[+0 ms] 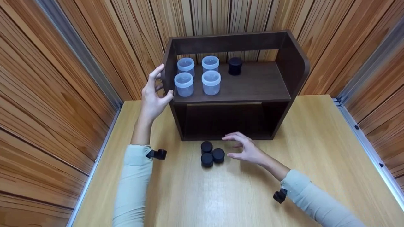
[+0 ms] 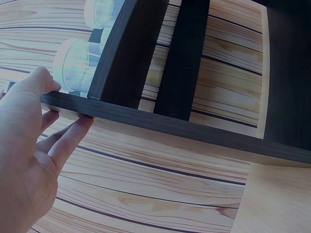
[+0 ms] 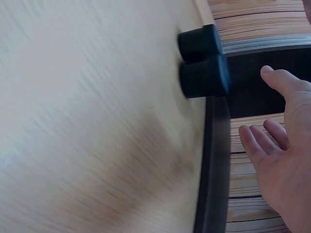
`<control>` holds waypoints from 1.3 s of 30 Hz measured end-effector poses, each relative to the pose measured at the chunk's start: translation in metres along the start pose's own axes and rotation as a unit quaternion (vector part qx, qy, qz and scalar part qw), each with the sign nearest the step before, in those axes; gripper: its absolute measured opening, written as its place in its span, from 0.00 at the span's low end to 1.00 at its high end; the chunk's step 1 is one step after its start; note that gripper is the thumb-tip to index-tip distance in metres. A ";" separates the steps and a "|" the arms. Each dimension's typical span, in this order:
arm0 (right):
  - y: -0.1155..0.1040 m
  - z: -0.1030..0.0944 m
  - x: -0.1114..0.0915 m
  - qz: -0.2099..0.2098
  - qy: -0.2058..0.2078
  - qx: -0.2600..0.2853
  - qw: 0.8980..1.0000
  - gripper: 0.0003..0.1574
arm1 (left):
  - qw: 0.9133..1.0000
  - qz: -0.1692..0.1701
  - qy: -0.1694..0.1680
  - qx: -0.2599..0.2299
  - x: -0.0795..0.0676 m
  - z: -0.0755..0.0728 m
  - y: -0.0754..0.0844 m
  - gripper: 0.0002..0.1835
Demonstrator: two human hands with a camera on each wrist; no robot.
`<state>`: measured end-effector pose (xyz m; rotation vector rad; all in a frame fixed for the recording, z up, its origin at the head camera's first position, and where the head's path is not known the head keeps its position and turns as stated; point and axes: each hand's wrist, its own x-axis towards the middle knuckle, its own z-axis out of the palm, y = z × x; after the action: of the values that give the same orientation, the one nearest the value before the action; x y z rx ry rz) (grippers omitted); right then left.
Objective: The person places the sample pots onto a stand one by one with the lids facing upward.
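Note:
My left hand (image 1: 153, 96) grips the left side panel of a dark brown two-tier shelf (image 1: 252, 83). In the left wrist view, the thumb lies over one face of the panel (image 2: 194, 132) and the fingers reach to the other. On the upper tier stand several translucent lidded jars (image 1: 210, 82), at the left, and one black jar (image 1: 235, 66) right of them. Three black lidded jars (image 1: 207, 160) sit clustered on the table before the shelf. Just right of these, my right hand (image 1: 246, 149) hovers with thumb and fingers spread, holding nothing.
The wooden table (image 1: 195, 198) bears the shelf and is bounded by wood-grain walls (image 1: 47, 78) at the back and sides. Metal rails (image 1: 366, 138) run along the side edges. The shelf's lower tier (image 1: 224, 121) is in shadow.

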<state>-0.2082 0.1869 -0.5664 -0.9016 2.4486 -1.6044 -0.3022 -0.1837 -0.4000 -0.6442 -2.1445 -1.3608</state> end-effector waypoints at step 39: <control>0.033 0.040 0.002 0.008 -0.021 0.037 0.999 0.14 | 1.000 -0.007 0.008 0.004 0.000 0.000 0.001 0.41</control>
<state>-0.2092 0.1624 -0.6125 -0.8942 2.3464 -1.6410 -0.3021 -0.1831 -0.3993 -0.6139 -2.1444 -1.3599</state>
